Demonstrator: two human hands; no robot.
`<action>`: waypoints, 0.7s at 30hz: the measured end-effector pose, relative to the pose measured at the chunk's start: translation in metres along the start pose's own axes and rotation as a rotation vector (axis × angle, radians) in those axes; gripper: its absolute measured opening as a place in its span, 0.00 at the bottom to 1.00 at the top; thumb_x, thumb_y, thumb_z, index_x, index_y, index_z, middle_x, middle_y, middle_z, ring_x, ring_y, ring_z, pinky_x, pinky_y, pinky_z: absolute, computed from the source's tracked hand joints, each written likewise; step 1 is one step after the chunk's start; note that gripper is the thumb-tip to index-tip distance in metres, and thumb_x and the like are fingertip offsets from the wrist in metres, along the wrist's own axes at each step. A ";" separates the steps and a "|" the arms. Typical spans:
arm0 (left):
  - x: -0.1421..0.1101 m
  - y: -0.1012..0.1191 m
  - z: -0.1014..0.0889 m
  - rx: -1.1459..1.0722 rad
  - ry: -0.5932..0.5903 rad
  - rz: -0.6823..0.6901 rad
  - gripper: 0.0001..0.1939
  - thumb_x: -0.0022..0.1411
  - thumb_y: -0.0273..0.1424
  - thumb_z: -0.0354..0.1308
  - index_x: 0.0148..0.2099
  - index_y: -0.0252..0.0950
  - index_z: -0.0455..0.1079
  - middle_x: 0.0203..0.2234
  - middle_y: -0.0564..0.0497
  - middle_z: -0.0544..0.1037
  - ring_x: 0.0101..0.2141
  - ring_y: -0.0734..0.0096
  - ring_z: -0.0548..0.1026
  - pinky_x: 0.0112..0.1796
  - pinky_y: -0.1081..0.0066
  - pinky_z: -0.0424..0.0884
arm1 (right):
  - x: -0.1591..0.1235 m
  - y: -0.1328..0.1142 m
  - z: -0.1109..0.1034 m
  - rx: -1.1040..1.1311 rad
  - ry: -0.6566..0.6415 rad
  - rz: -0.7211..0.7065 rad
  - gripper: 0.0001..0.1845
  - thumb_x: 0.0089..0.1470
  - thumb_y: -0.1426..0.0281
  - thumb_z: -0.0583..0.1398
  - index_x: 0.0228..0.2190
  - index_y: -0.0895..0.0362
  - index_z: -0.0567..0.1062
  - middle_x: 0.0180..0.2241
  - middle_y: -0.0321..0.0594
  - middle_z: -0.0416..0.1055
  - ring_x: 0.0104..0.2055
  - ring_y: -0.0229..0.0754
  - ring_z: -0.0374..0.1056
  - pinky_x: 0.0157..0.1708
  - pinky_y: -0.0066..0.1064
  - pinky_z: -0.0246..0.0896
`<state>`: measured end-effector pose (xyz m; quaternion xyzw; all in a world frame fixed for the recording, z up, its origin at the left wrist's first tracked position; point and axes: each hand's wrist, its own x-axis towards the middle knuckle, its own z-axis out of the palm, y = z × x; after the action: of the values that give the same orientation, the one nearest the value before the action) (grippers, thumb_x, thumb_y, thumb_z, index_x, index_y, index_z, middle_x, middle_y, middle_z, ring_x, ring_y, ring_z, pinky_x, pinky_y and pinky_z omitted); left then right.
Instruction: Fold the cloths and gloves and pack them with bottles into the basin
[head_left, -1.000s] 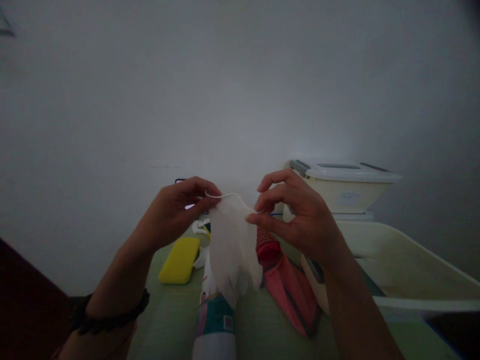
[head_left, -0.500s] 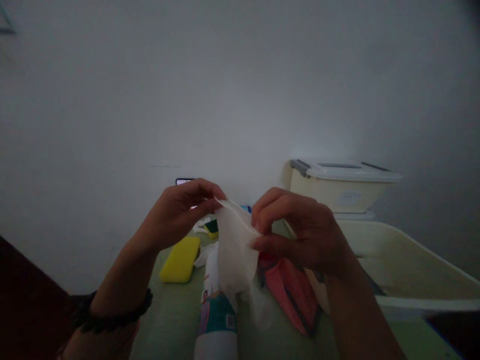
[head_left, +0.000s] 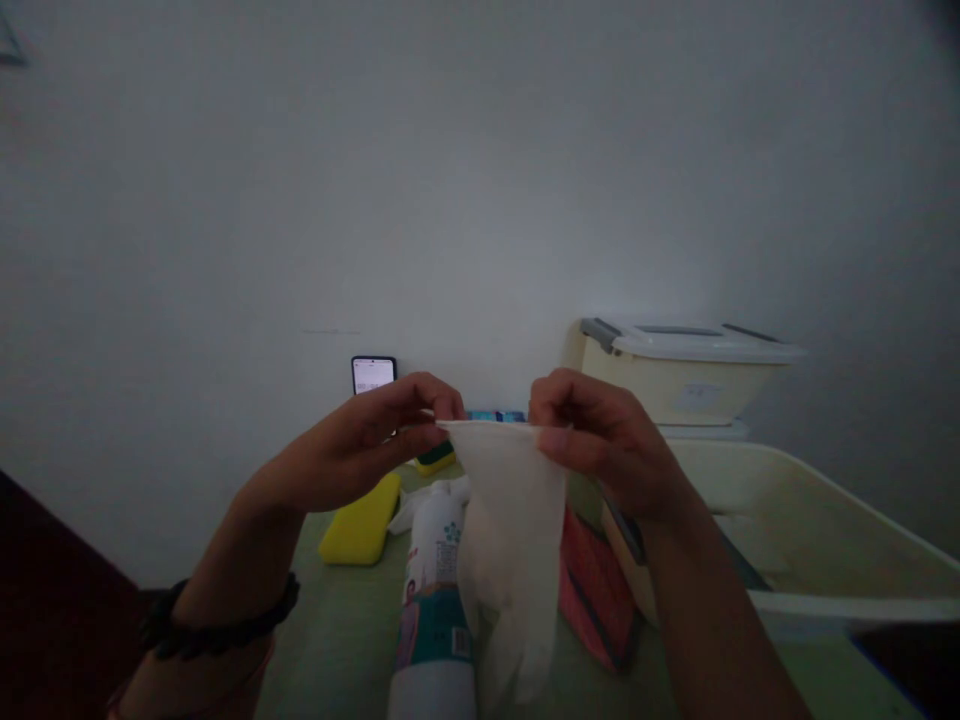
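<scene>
A thin white disposable glove (head_left: 514, 520) hangs by its cuff between my two hands, fingers downward. My left hand (head_left: 382, 430) pinches the left end of the cuff edge between thumb and fingers. At the right end, my right hand (head_left: 600, 435) grips the cuff the same way, and the edge is drawn nearly straight. Behind and left of the glove lies a white bottle (head_left: 435, 600) with a teal label. The glove partly covers a red cloth item (head_left: 596, 590) with dark trim.
A yellow sponge (head_left: 361, 520) lies on the green tabletop (head_left: 330, 620). A phone (head_left: 373, 372) leans at the wall, near a green-and-yellow scrub sponge (head_left: 436, 460). On the right stand an open cream bin (head_left: 817, 500) and a lidded box (head_left: 675, 385).
The cuff has gone from slack and slanted to stretched level. My right hand has moved slightly right, and the glove now hangs lower with its fingers showing. More of the phone shows.
</scene>
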<state>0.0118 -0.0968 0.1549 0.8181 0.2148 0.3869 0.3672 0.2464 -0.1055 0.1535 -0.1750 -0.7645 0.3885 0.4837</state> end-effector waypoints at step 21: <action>-0.003 0.003 0.005 -0.128 0.060 0.141 0.05 0.60 0.32 0.58 0.34 0.36 0.73 0.28 0.50 0.72 0.29 0.71 0.69 0.28 0.74 0.66 | 0.003 0.001 0.002 -0.089 0.044 0.039 0.12 0.54 0.63 0.61 0.24 0.56 0.71 0.23 0.31 0.63 0.26 0.30 0.57 0.26 0.24 0.52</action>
<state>0.0144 -0.1027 0.1537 0.7940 0.1424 0.4493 0.3840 0.2435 -0.1040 0.1538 -0.2199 -0.7666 0.3595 0.4845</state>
